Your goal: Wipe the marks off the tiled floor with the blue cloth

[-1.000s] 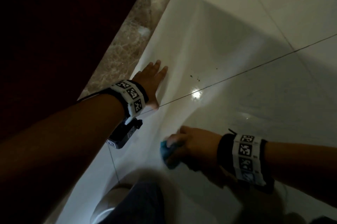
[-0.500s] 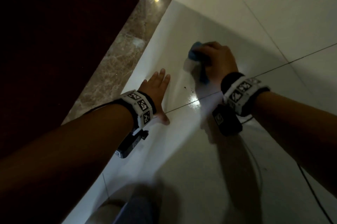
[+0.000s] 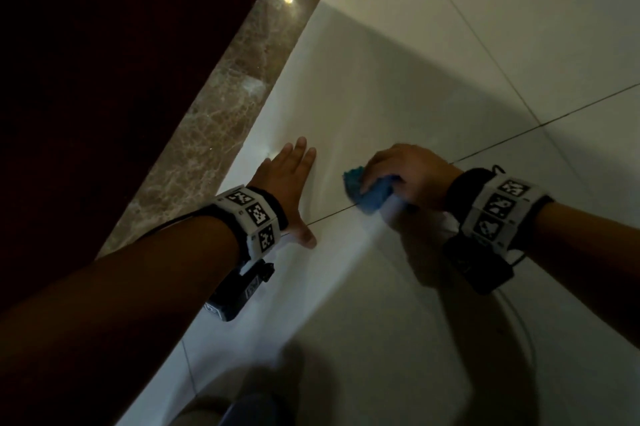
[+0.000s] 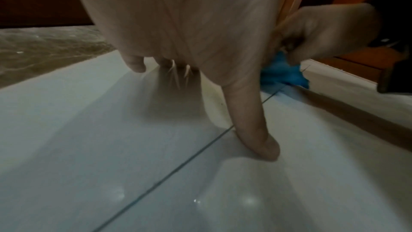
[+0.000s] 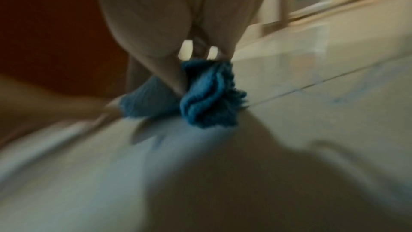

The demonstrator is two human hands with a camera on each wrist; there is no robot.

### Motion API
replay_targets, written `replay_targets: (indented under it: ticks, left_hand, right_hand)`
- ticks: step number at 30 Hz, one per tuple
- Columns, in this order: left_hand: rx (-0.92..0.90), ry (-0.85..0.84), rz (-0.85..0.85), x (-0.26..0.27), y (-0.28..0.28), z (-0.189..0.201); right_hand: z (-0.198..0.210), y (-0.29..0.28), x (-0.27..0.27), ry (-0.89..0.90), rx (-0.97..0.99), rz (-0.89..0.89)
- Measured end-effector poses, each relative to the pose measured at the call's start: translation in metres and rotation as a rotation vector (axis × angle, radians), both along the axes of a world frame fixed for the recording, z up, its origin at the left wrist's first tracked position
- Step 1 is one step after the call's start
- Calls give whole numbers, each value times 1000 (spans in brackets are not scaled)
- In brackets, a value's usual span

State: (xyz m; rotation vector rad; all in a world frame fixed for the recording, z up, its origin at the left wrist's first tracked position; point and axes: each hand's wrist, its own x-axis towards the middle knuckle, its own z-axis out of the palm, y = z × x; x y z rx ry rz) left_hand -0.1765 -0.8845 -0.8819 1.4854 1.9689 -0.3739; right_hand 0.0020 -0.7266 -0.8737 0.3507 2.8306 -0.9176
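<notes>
My right hand [image 3: 405, 176] grips a bunched blue cloth [image 3: 369, 191] and presses it onto the white tiled floor [image 3: 398, 96], right on a dark grout line [image 3: 332, 214]. In the right wrist view the blue cloth [image 5: 207, 98] bulges out below my curled fingers, blurred by motion. My left hand [image 3: 291, 183] lies flat on the tile just left of the cloth, fingers straight, thumb [image 4: 254, 130] spread onto the grout line. The left wrist view shows the blue cloth [image 4: 283, 75] under my right hand [image 4: 323, 33]. No marks show on the tiles in the dim light.
A brown marble strip [image 3: 221, 106] runs along the left edge of the white tiles, with a dark red surface [image 3: 104, 79] beyond it. My knee [image 3: 242, 408] is at the bottom. A thin cable [image 3: 526, 339] lies on the floor under my right forearm.
My right hand swept the cloth from near my knee up past the grout line, then back down onto the line beside my left hand. The left hand stayed flat in place.
</notes>
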Motion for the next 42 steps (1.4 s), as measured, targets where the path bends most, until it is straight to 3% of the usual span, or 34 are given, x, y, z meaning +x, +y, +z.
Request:
replay_targets:
  ticks: [1, 3, 5, 7, 11, 14, 19, 24, 30, 33, 35, 37, 40, 42]
  left_hand:
    - [0, 2, 2, 0, 0, 0]
    - [-1, -3, 8, 0, 1, 1]
    - [-8, -8, 7, 1, 1, 2]
    - [-12, -8, 6, 2, 0, 2]
    - [-17, -2, 6, 1, 1, 3]
    - [-17, 5, 9, 1, 1, 2]
    - [-9, 16, -3, 1, 2, 4]
    - [-31, 41, -9, 3, 4, 9]
    - [-13, 13, -39, 16, 26, 15]
    - [-5, 20, -88, 22, 27, 7]
    - [4, 20, -95, 22, 24, 3]
    - [10, 10, -93, 20, 24, 3]
    - [22, -7, -82, 17, 24, 2]
    - [23, 6, -99, 16, 23, 2]
  right_hand:
    - [0, 10, -4, 64, -15, -68]
    - [0, 40, -14, 181, 6, -383]
    - [-5, 65, -16, 41, 123, -617]
    - [-6, 62, -11, -112, 202, -594]
    - [3, -2, 1, -23, 58, -377]
    - [6, -12, 12, -45, 47, -283]
    - [26, -18, -17, 99, 30, -427]
    - [-3, -75, -27, -128, 29, -360]
    - [-11, -19, 43, -58, 104, -805]
    - [-10, -7, 56, -75, 127, -902]
    - [-1, -17, 35, 93, 134, -876]
    - [3, -38, 4, 190, 71, -737]
    - [-6, -69, -28, -20, 51, -545]
    - [-10, -61, -23, -96, 83, -585]
